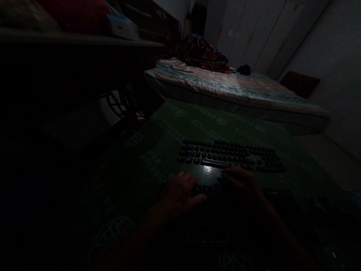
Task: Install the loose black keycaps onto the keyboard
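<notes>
The picture is very dark. Black keycaps [214,155] lie in rows on a green patterned table cover [158,139], set out like a keyboard, with a long space bar [216,163] at the near side. Closer to me is a black keyboard body [208,218], mostly lost in shadow; a row of keys shows along its far edge. My left hand [183,190] rests on its far left part, fingers curled and thumb stretched to the right. My right hand [241,180] is over its far edge, fingers bent together; a small dark thing at the fingertips is too dim to name.
A bed [239,88] with a striped sheet and a dark red patterned blanket [203,54] stands beyond the table. On the left, a shelf [84,37] holds bags, above a spoked wheel [117,103]. Pale cupboard doors [248,30] line the back.
</notes>
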Demonstrator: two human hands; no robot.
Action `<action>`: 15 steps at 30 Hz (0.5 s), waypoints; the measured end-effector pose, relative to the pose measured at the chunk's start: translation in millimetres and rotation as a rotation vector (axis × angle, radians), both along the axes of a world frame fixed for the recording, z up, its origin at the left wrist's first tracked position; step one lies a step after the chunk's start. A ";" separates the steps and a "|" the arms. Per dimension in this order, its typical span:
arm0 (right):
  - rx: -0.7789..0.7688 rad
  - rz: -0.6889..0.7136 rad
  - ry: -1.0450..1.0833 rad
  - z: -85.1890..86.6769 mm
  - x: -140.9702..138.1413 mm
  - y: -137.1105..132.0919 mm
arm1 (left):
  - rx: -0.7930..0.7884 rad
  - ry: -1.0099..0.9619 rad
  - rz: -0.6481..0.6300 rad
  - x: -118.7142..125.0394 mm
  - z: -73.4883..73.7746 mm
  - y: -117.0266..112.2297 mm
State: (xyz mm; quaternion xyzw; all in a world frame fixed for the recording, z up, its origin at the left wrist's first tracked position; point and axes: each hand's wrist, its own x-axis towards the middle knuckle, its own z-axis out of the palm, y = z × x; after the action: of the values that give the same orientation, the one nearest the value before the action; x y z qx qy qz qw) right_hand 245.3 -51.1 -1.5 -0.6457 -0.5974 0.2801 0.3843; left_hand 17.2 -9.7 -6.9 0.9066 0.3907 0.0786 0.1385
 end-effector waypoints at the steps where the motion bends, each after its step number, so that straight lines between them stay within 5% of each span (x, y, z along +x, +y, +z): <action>1: -0.006 -0.002 0.002 0.9 -0.6 -0.2 | 0.002 -0.006 0.000 -0.1 -0.5 0.0; 15: 0.090 0.054 -0.129 6.6 6.9 12.8 | 0.014 -0.022 0.010 -0.2 -2.4 -0.9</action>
State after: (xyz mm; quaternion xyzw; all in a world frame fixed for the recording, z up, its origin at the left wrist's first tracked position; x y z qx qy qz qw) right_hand 252.2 -38.2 5.1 -0.6284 -0.6499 0.2211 0.3659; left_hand 17.0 -10.5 -9.2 0.9046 0.3932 0.0922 0.1362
